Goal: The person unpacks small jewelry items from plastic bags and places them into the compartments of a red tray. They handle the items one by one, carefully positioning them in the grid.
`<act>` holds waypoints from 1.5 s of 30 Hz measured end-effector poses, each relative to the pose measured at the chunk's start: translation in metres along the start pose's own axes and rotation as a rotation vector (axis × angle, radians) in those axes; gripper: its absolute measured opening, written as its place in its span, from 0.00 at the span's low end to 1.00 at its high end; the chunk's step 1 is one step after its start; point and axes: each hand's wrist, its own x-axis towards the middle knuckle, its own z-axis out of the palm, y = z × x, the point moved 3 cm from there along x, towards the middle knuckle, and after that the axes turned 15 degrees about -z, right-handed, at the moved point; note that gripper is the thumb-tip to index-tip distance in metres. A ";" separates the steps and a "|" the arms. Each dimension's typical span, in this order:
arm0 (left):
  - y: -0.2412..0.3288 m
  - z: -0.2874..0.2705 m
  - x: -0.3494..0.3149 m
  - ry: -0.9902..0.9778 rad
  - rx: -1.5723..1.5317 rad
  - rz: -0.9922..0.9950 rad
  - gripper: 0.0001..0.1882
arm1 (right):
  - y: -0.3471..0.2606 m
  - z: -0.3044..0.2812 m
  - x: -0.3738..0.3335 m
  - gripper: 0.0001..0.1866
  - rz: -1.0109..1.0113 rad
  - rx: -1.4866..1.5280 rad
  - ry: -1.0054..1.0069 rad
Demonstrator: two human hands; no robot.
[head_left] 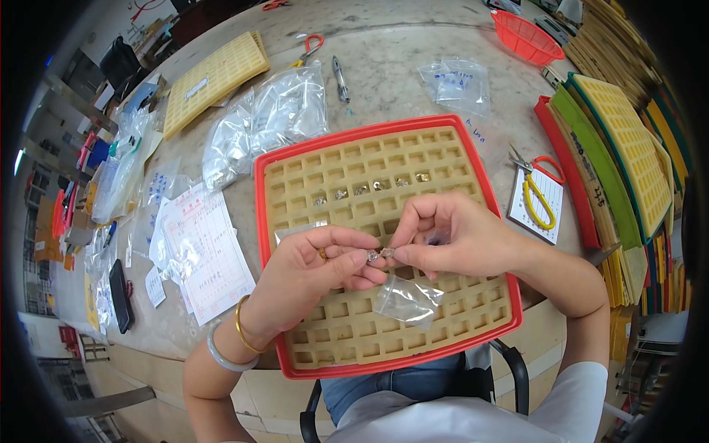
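Note:
Over the middle of a red-rimmed tray [260, 214], my two hands meet with fingertips almost touching. Thumb and fingers of my left hand [325, 258] pinch a small shiny silver jewellery piece [372, 256]. Another small shiny piece [388, 252] is pinched in my right hand [454, 235]; its exact kind is too small to tell. Beige square compartments [347, 340] fill the tray. Across one row lie several small metal pieces [361, 190], silver to gold. A small clear zip bag [408, 301] rests on the tray just below my hands, and another clear bag [299, 230] lies partly behind my left hand.
Filled clear bags [288, 107], a pen [340, 79] and red-handled pliers [310, 49] lie beyond the tray. Printed slips [207, 251] and a dark phone [120, 295] are left. Scissors [538, 184] on a notepad, stacked trays [620, 148] and a red basket [526, 38] stand right.

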 end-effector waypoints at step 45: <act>-0.004 -0.008 0.003 0.028 0.020 0.158 0.09 | -0.007 0.006 -0.004 0.06 -0.202 -0.347 -0.054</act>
